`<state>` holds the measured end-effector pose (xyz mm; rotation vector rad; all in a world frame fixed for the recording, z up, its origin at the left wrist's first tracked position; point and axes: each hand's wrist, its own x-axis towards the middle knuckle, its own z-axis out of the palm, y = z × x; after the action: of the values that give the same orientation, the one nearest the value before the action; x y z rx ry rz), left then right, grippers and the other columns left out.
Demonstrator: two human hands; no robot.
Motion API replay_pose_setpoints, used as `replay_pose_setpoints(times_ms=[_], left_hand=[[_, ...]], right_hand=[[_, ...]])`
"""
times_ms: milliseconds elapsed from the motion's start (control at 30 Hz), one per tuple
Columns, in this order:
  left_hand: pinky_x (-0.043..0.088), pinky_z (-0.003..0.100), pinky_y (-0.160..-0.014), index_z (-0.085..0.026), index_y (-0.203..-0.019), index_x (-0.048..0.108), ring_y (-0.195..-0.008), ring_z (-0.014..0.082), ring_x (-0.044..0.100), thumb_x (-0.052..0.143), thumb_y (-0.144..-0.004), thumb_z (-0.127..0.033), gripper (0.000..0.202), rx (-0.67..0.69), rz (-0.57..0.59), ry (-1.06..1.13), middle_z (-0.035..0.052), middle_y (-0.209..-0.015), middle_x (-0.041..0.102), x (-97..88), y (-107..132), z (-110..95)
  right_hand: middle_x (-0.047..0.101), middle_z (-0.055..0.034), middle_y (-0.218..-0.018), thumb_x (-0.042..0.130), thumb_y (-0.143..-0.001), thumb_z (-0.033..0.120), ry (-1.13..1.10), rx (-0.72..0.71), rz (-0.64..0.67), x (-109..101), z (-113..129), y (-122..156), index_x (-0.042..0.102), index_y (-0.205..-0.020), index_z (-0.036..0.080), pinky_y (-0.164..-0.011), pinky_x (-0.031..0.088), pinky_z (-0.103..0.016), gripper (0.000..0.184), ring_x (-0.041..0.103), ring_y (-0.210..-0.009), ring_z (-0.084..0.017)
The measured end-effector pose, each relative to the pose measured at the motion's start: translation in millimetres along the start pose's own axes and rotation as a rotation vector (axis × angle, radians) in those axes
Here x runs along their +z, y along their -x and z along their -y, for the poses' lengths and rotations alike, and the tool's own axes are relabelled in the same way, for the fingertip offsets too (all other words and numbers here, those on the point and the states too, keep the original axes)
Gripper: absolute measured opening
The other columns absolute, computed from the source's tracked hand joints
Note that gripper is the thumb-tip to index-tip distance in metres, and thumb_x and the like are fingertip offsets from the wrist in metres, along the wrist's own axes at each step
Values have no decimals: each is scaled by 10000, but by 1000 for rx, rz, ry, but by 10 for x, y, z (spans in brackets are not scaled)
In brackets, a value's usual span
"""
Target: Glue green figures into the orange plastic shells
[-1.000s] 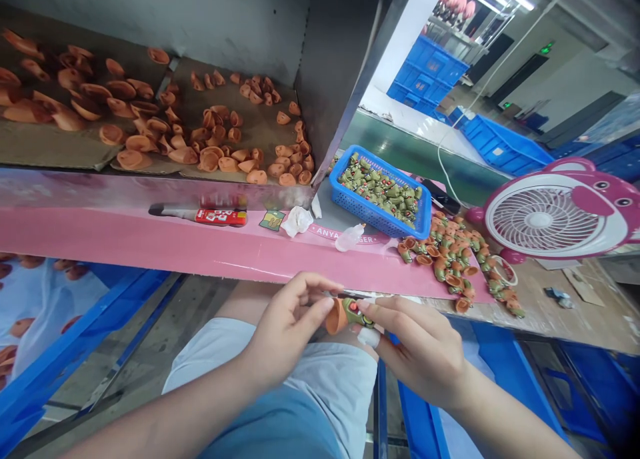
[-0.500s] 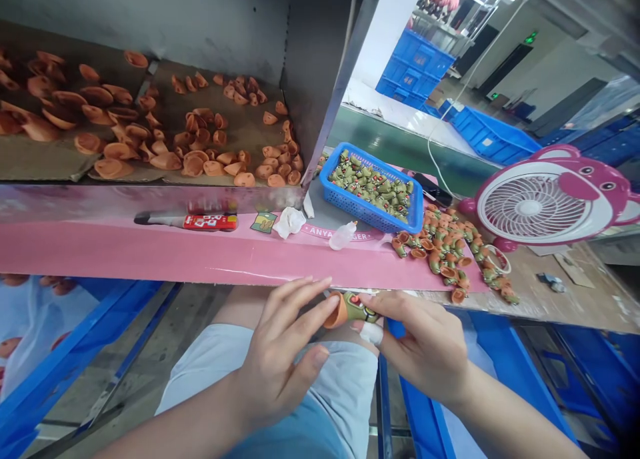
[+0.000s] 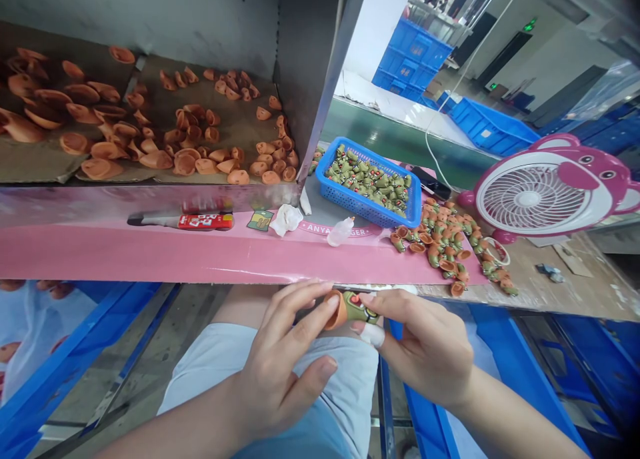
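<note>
Above my lap, just off the table's front edge, is a small figurine piece (image 3: pixel 358 308) with a painted green body and a hollow orange cup-shaped end. My right hand (image 3: pixel 425 342) pinches its green end between thumb and fingers; one fingertip wears a white wrap. Stretched out, the fingers of my left hand (image 3: pixel 285 352) touch the orange rim, while the thumb stands apart. A blue basket (image 3: pixel 370 209) on the table contains many green pieces. To its right lies a pile of joined green-and-orange pieces (image 3: pixel 445 235).
Loose orange cups (image 3: pixel 185 159) lie on cardboard inside a grey box-like booth at left. On the pink mat (image 3: pixel 150 255) are a red-handled knife (image 3: pixel 205 221), crumpled tissue (image 3: pixel 287 219) and a small squeeze bottle (image 3: pixel 341 232). A pink fan (image 3: pixel 540 189) stands at right.
The camera view has shifted slightly. Both hands stay at the figurine piece, with the left thumb a little farther right; the grip looks the same.
</note>
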<state>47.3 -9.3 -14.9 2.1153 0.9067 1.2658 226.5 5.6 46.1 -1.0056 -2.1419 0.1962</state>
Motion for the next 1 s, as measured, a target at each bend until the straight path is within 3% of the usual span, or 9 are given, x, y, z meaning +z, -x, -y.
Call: replay_pose_setpoints(times_ms=[267,600,833,1000], left_hand=[[334,444,-926,-155,-1231,365,-1120,279,379,511,-727,-160,524,31,-39,-93,134,-1225,413,18,-30,0],[390,321,-938,-190,-1210,412,-1112,191,455,436,-781,-70,446,-162,-1,59,83,-1228,488,82,32,18],[408,295,-922,-220,-1157,487,-1060,175,512,472,-770,-72,415,-221,-77,112,42,-1173,558,59,17,-1],[458,223,-827,-237,-990,590,-925,133,582,475,-804,-134,242,-511,-124,314,-7,-1003,649,46,-69,-31]], right_hand=[[641,-35,-672,635,-693,146,-92,46,-9,63,-8,23,566,-854,138,-551,491,-182,175,600,-604,-109],[620,-4,-628,626,-681,169,-236,252,7,119,-65,23,582,-800,150,-457,459,-167,129,540,-480,-71],[601,9,-611,608,-701,202,-338,373,27,171,-82,63,572,-793,158,-446,442,-165,108,519,-476,-69],[552,34,-541,596,-716,238,-253,406,81,171,-107,42,552,-725,159,-421,396,-150,91,481,-443,-58]])
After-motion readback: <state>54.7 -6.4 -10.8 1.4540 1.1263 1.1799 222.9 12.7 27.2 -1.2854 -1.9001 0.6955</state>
